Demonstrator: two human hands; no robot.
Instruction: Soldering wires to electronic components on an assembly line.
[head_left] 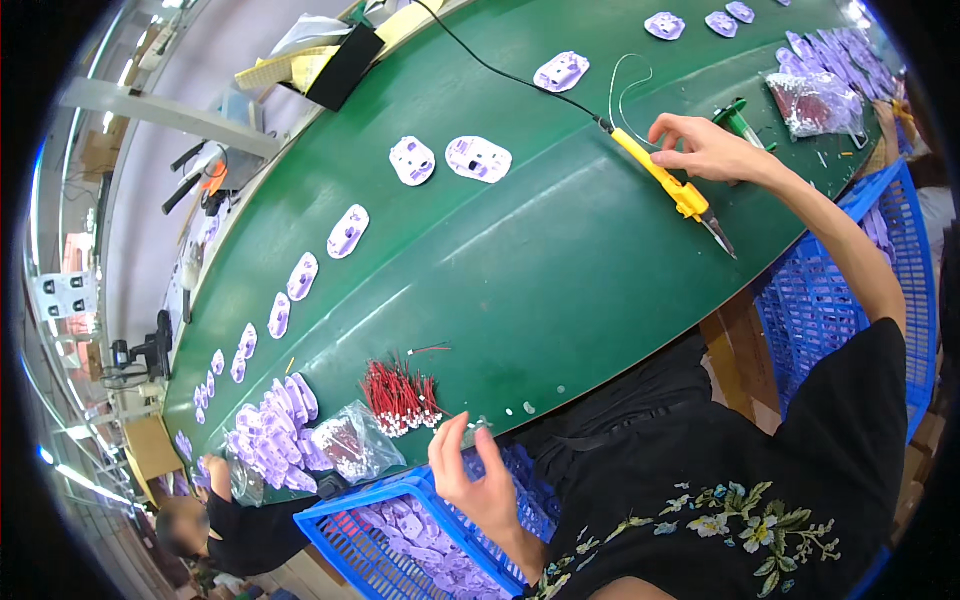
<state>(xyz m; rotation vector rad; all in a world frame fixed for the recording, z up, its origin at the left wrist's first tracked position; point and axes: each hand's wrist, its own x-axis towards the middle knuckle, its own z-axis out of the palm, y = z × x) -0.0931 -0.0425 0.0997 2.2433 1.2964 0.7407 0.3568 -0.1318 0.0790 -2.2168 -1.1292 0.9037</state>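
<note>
Two purple shells (478, 159) lie beside one yellow soldering iron (668, 180).

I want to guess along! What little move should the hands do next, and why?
Probably the left hand should lift one purple part from the blue basket onto the green belt. It hovers over the basket with nothing clearly in it, while the right hand already rests on the yellow soldering iron.
</note>
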